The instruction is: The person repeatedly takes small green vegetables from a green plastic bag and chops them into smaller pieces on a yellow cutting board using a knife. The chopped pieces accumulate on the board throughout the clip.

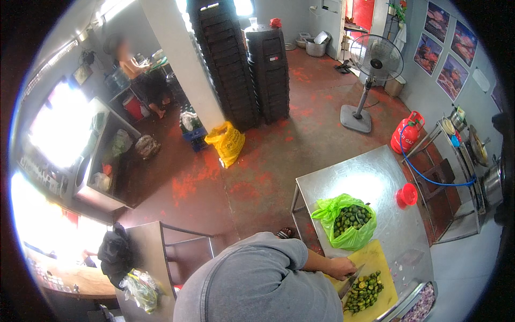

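Observation:
My left hand [342,268], its fingers curled, is over the yellow cutting board [384,257], right beside the blade of a kitchen knife [349,283]. Whether anything is between the fingers is hidden. The blade lies slantwise across the board, and its handle end disappears behind my grey shirt. My right hand is out of view behind my body. Cut small green citrus fruits [364,293], some showing yellow flesh, are heaped on the board. Just beyond the board, a bright green plastic bag [350,242] stands open, filled with whole green citrus fruits [353,219].
A steel table [322,181] carries the board, a red plastic container [406,196] and a metal tray of chopped onion [418,304]. Beyond stand a red gas cylinder [406,133], a pedestal fan [364,88] and a yellow bag [226,143]. Another person [134,68] works at the far left.

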